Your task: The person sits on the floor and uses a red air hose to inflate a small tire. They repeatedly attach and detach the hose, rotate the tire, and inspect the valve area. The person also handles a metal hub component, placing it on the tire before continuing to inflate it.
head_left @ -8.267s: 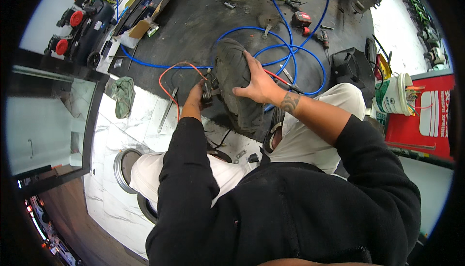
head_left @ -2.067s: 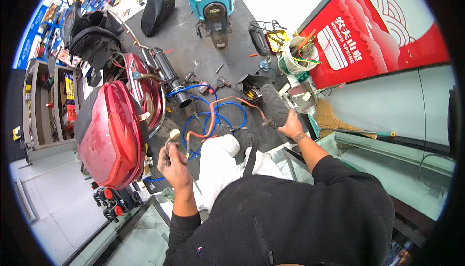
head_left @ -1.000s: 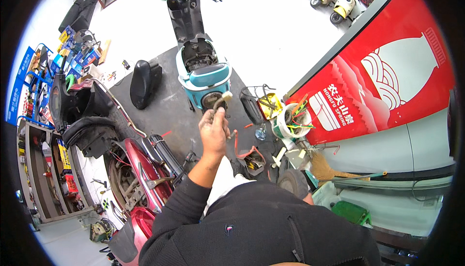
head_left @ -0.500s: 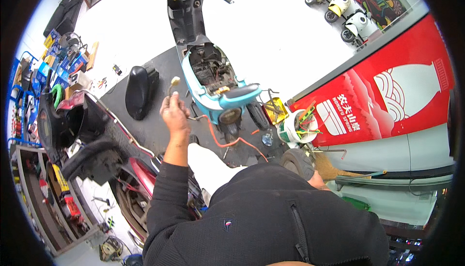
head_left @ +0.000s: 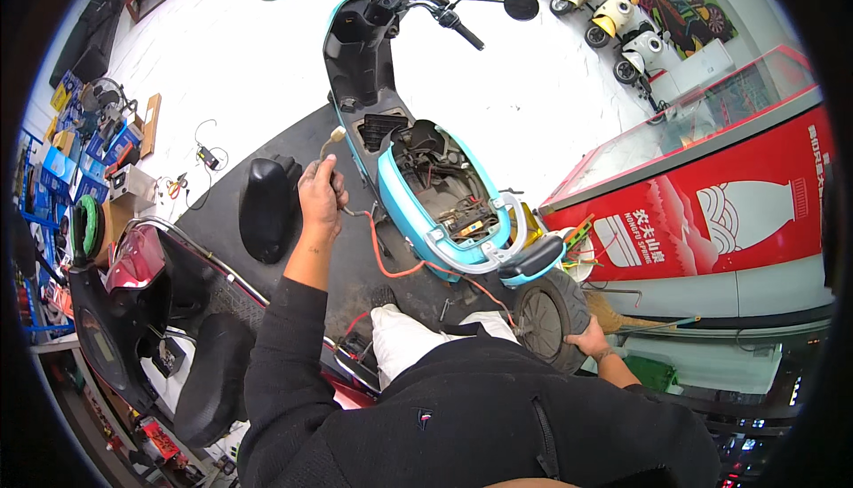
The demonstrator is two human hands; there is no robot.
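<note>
My left hand (head_left: 322, 197) is raised with its fingers closed round a cable. The cable's pale plug (head_left: 337, 134) sticks up above the thumb. From below that hand, the cable's orange-red stretch (head_left: 380, 257) sags and runs right to the hub of a motor wheel (head_left: 544, 321) with a black tyre. My right hand (head_left: 590, 341) grips the tyre at its right side; some fingers are hidden behind it. Ahead stands a light-blue electric scooter (head_left: 395, 188). Its seat is off, and wires show in the open body (head_left: 444, 190).
A black scooter seat (head_left: 267, 208) lies on the dark mat (head_left: 306, 146). At left stands a dark red scooter (head_left: 138, 261); boxes (head_left: 60, 166) are behind it. On the right are a red display fridge (head_left: 711, 208) and a broom (head_left: 613, 315). Pliers (head_left: 178, 184) lie on the floor.
My view has shifted, so the open scooter body and more of the wheel show. The wheel and my right hand have come out from behind my body. Both hands keep their hold.
</note>
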